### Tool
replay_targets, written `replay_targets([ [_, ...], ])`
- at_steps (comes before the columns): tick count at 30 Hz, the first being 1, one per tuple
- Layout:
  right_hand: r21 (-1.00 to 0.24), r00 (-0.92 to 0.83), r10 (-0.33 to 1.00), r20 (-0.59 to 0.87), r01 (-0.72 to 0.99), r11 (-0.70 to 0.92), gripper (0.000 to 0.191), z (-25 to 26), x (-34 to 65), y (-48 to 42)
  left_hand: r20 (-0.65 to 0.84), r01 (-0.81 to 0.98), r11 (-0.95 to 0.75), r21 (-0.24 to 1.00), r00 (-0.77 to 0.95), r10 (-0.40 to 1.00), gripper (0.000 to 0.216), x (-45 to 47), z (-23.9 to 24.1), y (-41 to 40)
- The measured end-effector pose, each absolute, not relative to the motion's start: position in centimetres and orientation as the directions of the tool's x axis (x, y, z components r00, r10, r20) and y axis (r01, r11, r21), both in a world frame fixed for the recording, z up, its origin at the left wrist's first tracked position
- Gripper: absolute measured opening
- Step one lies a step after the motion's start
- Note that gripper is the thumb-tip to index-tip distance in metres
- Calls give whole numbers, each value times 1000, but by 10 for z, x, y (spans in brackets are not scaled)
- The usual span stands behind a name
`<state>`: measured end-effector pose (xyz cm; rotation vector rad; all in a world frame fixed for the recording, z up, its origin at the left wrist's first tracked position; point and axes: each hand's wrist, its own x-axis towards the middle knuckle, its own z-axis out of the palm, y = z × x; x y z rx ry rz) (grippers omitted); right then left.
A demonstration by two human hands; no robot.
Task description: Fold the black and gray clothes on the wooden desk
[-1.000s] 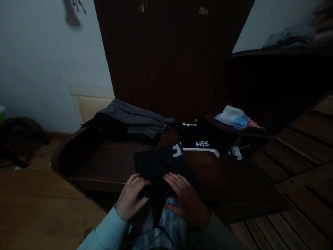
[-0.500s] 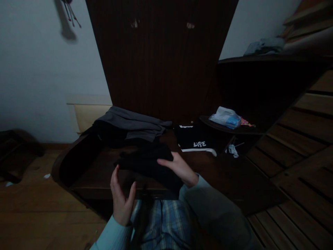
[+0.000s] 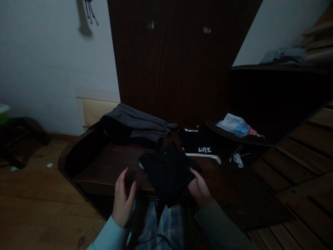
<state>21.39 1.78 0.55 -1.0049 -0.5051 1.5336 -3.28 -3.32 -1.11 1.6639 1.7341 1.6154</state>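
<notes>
My right hand (image 3: 199,190) grips the right edge of a folded black garment (image 3: 169,171) that is held just above the near edge of a dark wooden table (image 3: 109,165). My left hand (image 3: 123,198) hovers to the left of the garment, fingers apart and curled slightly, holding nothing. The garment's underside and any print on it are hidden. Below the hands I see my lap in plaid cloth (image 3: 166,225).
A grey garment (image 3: 137,123) lies heaped at the table's back left. A folded black shirt with white lettering (image 3: 199,147) lies behind the held one. A crumpled plastic bag (image 3: 234,125) sits on a small round shelf at right. Dark wardrobe doors (image 3: 177,59) stand behind.
The black garment was flat under both hands, then lifted by my right hand toward the left. Now it is back in front of me, gripped at its right edge; my left hand is off it.
</notes>
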Motion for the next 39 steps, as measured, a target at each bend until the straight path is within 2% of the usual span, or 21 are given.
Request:
replay_targets([
  [4,-884,-53,976,-214,-414,-216,27,-5,224,-27,388,510,-188,839,-320,864,35,-33,-14,-47],
  [7,-945,-216,926,-309,-39,-324,32,5,244,-49,257,487,-106,867,-255,932,30,-27,-16,-65],
  [8,-954,-181,937,-298,78,-288,33,10,253,-51,222,486,-88,870,-226,949,30,-24,-17,-70],
  [10,-953,5,985,-171,252,-167,36,18,271,-50,186,483,-64,873,-209,960,30,-18,-21,-79],
  [12,-927,185,983,-19,366,-87,37,25,285,-43,213,472,-61,880,-276,937,32,-13,-25,-82],
  [14,-898,213,975,63,439,-38,36,26,290,-36,275,468,-77,880,-372,887,38,-12,-27,-80],
  [18,-834,78,986,145,546,80,32,15,276,-24,342,495,-111,861,-404,848,35,-14,-31,-76],
  [20,-810,78,978,192,575,113,30,5,266,-18,299,461,-100,882,-382,875,34,-15,-35,-76],
  [25,-758,91,948,305,625,185,24,-11,258,-6,99,245,-1,969,-388,916,37,-9,-46,-79],
  [31,-694,58,929,367,681,231,26,-12,256,-5,101,159,-37,987,-413,905,36,-4,-42,-76],
  [35,-673,85,910,407,701,235,24,-12,244,-1,152,223,-59,973,-429,890,35,-14,-28,-52],
  [39,-644,-16,892,453,685,340,16,-11,229,4,354,472,-155,868,-367,860,32,-30,-12,-16],
])
